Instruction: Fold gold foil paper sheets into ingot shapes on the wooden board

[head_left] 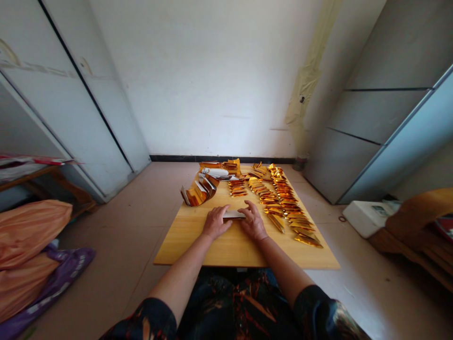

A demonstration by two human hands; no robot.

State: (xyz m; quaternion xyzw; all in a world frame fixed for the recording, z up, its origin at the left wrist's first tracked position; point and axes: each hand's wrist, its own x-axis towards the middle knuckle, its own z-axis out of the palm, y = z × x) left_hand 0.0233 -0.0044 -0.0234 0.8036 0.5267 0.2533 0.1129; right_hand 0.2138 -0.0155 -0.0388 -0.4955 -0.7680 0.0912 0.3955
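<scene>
Between my hands, low over the wooden table (198,245), lies a narrow strip of paper (233,214), pale on top with a darker lower edge. My left hand (216,223) grips its left end, thumb on the near side and fingers on the far side. At the right end, my right hand (253,222) holds the strip the same way, its index finger raised and bent. Rows of folded gold foil paper pieces (285,196) cover the table's right side. Left of them sits a smaller stack of folded gold pieces (238,188).
A fanned bundle of gold and white sheets (201,190) stands at the table's left edge. Behind it lies a white roll-like item (215,173). Orange and purple bags (31,236) rest on the left. A white box (366,218) and a refrigerator-like cabinet (368,118) are at right.
</scene>
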